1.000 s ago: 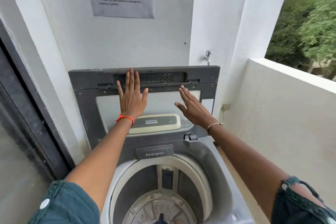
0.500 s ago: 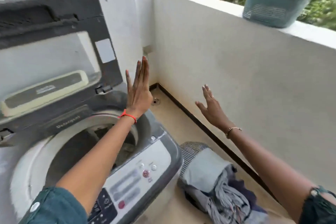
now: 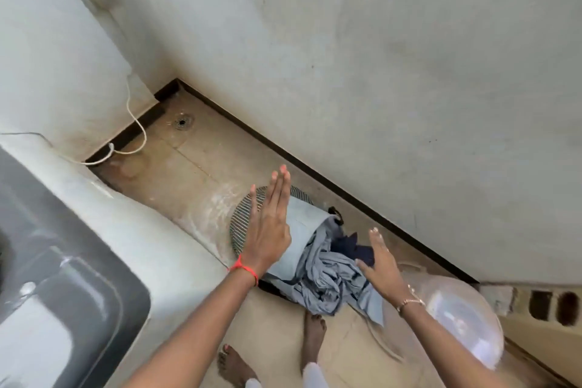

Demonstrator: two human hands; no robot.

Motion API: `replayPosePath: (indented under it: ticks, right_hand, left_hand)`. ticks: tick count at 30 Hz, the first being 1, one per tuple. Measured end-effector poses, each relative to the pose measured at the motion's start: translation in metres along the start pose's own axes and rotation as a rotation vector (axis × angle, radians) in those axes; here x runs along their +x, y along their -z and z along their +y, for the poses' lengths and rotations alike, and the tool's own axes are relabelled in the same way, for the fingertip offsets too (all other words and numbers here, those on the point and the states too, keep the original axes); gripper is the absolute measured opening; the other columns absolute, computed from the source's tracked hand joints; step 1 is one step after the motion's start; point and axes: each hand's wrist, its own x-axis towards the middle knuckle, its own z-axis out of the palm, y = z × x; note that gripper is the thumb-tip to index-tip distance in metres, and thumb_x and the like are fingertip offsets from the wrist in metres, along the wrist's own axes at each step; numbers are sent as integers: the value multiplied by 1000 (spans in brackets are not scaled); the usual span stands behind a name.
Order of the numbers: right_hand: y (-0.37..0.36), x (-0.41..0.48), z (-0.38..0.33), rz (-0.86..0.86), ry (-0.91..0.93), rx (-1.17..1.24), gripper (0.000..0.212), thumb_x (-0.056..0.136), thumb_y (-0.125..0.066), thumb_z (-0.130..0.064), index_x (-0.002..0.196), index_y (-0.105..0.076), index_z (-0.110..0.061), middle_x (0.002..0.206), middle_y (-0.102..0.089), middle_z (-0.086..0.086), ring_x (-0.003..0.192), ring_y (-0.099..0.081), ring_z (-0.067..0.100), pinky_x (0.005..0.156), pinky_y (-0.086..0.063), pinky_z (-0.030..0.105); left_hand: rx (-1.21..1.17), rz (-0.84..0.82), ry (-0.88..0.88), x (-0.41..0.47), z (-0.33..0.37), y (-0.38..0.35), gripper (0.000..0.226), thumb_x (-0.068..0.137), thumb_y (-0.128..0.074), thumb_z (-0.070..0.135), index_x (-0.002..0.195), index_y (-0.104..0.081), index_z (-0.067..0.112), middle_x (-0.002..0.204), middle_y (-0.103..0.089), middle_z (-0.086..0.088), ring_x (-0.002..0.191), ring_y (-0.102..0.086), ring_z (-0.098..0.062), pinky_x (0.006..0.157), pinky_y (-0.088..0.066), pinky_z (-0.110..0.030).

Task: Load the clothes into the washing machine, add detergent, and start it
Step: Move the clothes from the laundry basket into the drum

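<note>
Now the view has swung away from the raised lid and open drum, where both hands hovered a second ago, and points down at the tan tiled floor (image 3: 201, 164). Only a corner of the white top-loading washing machine with its dark grey top panel (image 3: 94, 249) shows, at the left edge. The landmark from here on is the striped fabric laundry bag (image 3: 244, 214) lying on its side on the floor, right beside the machine's flank.

Spilling out of that bag's mouth, toward the person's bare feet, is a crumpled heap of pale blue-grey and navy clothes (image 3: 327, 274). The left hand (image 3: 267, 230) is above the bag's body, flat and open, fingers straight and together, gripping nothing. The right hand (image 3: 379, 261) is over the heap's far side, also open, fingers spread, empty; whether it already touches the cloth I cannot tell.

So the turn means the lid step looks finished and loading is about to start: nothing has gone into the drum yet, by my reading, and both hands seem set to scoop the pile from either side. A translucent round plastic tub (image 3: 456, 318) sits just past the heap, near the right forearm. No detergent is visible from this angle.
</note>
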Motion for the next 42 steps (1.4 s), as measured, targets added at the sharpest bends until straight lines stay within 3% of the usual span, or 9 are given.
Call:
replayPosePath:
  ticks: [4,11,17,20,25,27,33,39,42]
  right_hand:
    - [-45,10,89,-120,-166,28,83,85,-63,-22,146,-8,-9,155,-14,10,143,-15,25,115,-14,35]
    - [-134,52,199,-283,-336,-89,105,80,-66,-41,145,15,-23,156,11,-5,145,4,20,113,-14,51]
    - [-191,116,237,-245,-158,-212,120,71,-73,-46,140,22,-20,154,19,-2,144,11,16,115,-4,41]
    - [-214,146,249,-195,-64,-316,126,64,-71,-59,136,25,-21,153,19,-3,144,10,16,115,4,39]
    - [-252,176,258,-301,-16,-510,136,57,-73,-63,138,26,-16,155,19,7,144,13,22,113,5,51]
    - [-265,183,258,-338,-59,-572,133,61,-72,-61,143,23,-15,156,10,9,145,7,23,113,4,53]
    - [-291,205,239,-293,-11,-598,99,80,-61,-46,147,3,-10,137,-40,14,123,-42,33,103,-30,52]
    - [-309,202,227,-227,-59,-582,70,81,-64,-16,141,-26,-13,127,-45,17,114,-46,37,86,-43,54]
    - [-318,195,230,-104,-41,-520,61,74,-64,1,130,-42,-9,133,-42,24,117,-45,42,77,-49,57]
  left_hand:
    - [22,-205,-41,-34,15,-111,97,64,-51,11,149,-4,7,158,-6,-6,145,-8,-19,112,-15,-50]
    - [104,-500,-203,-65,24,-280,112,54,-69,10,149,-11,10,158,-9,-3,144,-9,-21,111,-12,-47]
    - [329,-673,-372,-58,6,-389,113,66,-67,18,146,12,6,156,-5,-4,144,1,-18,116,3,-52]
    - [460,-766,-443,-41,-9,-421,100,84,-55,23,141,26,4,155,20,-11,138,25,-23,108,17,-51]
    - [591,-746,-412,-22,-41,-451,89,90,-48,34,145,17,6,155,16,-14,142,15,-30,106,17,-56]
    - [632,-668,-373,-20,-55,-454,83,92,-46,37,147,10,10,157,4,-11,144,3,-30,108,14,-57]
    - [662,-739,-312,-24,-78,-459,100,87,-53,38,143,25,10,154,22,-12,139,18,-39,102,20,-53]
    - [704,-658,-354,-28,-83,-467,108,77,-62,42,147,13,7,157,10,-11,143,7,-36,102,19,-57]
    - [809,-537,-509,-31,-80,-477,92,82,-52,42,148,0,5,158,-1,-11,145,1,-25,104,17,-62]
